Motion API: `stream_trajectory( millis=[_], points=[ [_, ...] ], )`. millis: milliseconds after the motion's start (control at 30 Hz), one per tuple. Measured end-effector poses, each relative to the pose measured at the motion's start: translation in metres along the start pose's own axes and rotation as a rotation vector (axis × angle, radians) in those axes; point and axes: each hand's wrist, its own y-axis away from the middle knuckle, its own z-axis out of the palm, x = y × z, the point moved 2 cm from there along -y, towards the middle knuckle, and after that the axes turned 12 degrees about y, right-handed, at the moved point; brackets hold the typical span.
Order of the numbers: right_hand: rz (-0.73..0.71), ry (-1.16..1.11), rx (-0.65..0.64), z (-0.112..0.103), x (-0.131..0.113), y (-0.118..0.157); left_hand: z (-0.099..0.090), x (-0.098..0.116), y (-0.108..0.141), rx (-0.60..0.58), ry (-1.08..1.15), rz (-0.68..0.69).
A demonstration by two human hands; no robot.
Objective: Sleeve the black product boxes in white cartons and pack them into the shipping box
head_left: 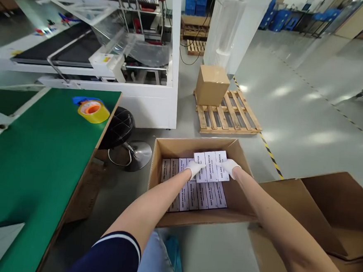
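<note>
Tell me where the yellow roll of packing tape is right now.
In the head view, the yellow roll of packing tape sits left of centre on the green table, near its far right corner, beside the black round stool.

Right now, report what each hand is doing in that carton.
Left hand: closed on the left edge of the raised white boxes.
Right hand: closed on the right edge of the same boxes, above the open carton.
</note>
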Motion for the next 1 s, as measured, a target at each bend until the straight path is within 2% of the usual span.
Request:
stream_trajectory(
  millis=[133, 267, 500, 700, 867, 1000],
  points=[
    [0.103, 0.002, 0.028, 0.014, 0.024, -0.029, 0.004, -0.037, -0.033, 0.001, 0.096, -0.001],
    [0.133, -0.034, 0.072, 0.025, 0.041, -0.037, 0.005, -0.057, -0.045, 0.003, 0.152, 0.030],
    [0.098, -0.086, 0.167, 0.028, 0.063, -0.033, 0.006, -0.069, -0.041, -0.012, 0.157, 0.092],
    [0.101, -0.035, 0.230, 0.037, 0.077, -0.039, -0.002, -0.074, -0.050, -0.067, 0.234, 0.096],
    [0.118, -0.037, 0.223, 0.041, 0.077, -0.043, -0.002, -0.086, -0.054, -0.083, 0.263, 0.079],
    [0.125, -0.051, 0.143, 0.033, 0.066, -0.056, 0.000, -0.092, -0.057, -0.050, 0.224, 0.032]
  ],
)
